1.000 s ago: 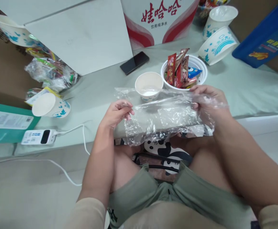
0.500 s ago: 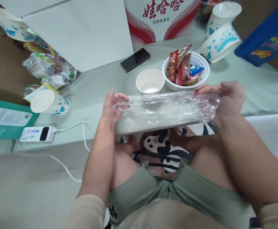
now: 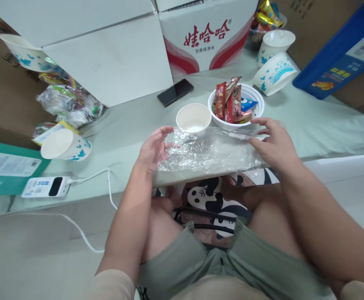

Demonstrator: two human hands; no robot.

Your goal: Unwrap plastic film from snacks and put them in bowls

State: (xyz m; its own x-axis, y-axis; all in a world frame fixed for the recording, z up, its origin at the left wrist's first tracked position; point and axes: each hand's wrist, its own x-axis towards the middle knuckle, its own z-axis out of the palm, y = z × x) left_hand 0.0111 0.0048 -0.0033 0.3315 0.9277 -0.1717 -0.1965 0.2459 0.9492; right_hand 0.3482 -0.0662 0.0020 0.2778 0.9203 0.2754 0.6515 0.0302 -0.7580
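Observation:
A crinkled sheet of clear plastic film (image 3: 211, 150) stretches between my hands at the front edge of the cloth-covered table. My left hand (image 3: 155, 149) grips its left end with curled fingers. At the other end, my right hand (image 3: 275, 141) pinches the film between thumb and fingers. Just beyond the film stands a plain paper bowl (image 3: 193, 118), whose lower front shows through the plastic. Beside it, a white plastic bowl (image 3: 259, 113) holds several wrapped snacks (image 3: 228, 102), mostly red packets.
A dark phone (image 3: 175, 92) lies before white cartons (image 3: 109, 62). Patterned paper bowls (image 3: 275, 74) lean at the back right by a blue package (image 3: 335, 62). At left are another paper bowl (image 3: 66, 144), bagged snacks (image 3: 69, 104) and a white device (image 3: 46, 187) with a cable.
Both hands have come slightly closer together, and the film hangs looser and flatter. My right hand has turned, its fingers now pointing left. The camera view has tilted up a little.

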